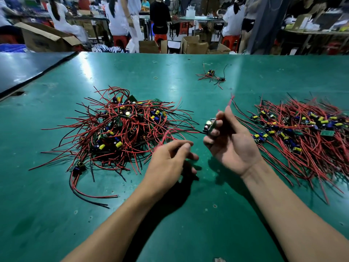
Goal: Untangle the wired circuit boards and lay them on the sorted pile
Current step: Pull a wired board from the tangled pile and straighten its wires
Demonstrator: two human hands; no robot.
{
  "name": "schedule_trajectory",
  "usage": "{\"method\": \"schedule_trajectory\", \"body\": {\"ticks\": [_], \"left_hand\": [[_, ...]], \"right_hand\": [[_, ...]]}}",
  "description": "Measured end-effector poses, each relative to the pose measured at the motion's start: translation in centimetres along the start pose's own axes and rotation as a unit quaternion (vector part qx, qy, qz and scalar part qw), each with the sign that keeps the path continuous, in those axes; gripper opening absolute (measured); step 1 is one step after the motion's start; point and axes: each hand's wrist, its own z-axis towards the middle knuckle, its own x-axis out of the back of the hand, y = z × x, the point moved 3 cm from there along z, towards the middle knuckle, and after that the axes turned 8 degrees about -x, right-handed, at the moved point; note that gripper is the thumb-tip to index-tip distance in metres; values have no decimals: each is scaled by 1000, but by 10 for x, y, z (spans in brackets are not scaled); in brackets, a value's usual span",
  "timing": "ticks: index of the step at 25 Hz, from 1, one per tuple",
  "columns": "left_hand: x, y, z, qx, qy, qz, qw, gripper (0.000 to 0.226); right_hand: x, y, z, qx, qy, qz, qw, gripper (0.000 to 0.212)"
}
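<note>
Right hand (232, 146), right of the tangled pile (117, 127), grips one circuit board (210, 127) in curled fingers. Left hand (170, 159), fingers curled, meets its red wires (166, 134); hold not discernible.

A green-covered worktable (170, 233) occupies the near field; overhead light is reflected as a pale streak (87, 70) on its far left part. A darker table (28, 69) is butted against the left edge. Beyond the far edge, open cardboard boxes (194, 46) and red stools (160, 37) are placed. Further benches (198, 19) with seated persons (233, 19) are ranged behind, beside a grey pillar (264, 25).
</note>
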Motion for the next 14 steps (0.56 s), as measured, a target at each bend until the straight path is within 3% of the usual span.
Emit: {"method": "schedule_trajectory", "body": {"ticks": [2, 4, 6, 9, 14], "left_hand": [[0, 2, 0, 92, -19, -182, 979, 26], [-2, 6, -2, 161, -73, -267, 947, 37], [-5, 9, -5, 176, -121, -273, 938, 39], [-7, 6, -5, 152, -76, -297, 940, 22], [0, 1, -4, 98, 13, -235, 967, 20]], "right_hand": [[-3, 2, -2, -30, -25, -30, 999, 29], [-4, 6, -2, -37, -21, -103, 994, 29], [-2, 8, -2, -11, 9, -212, 977, 29], [2, 9, -1, 60, 57, -381, 921, 29], [6, 15, -2, 34, 44, -408, 911, 32]]}}
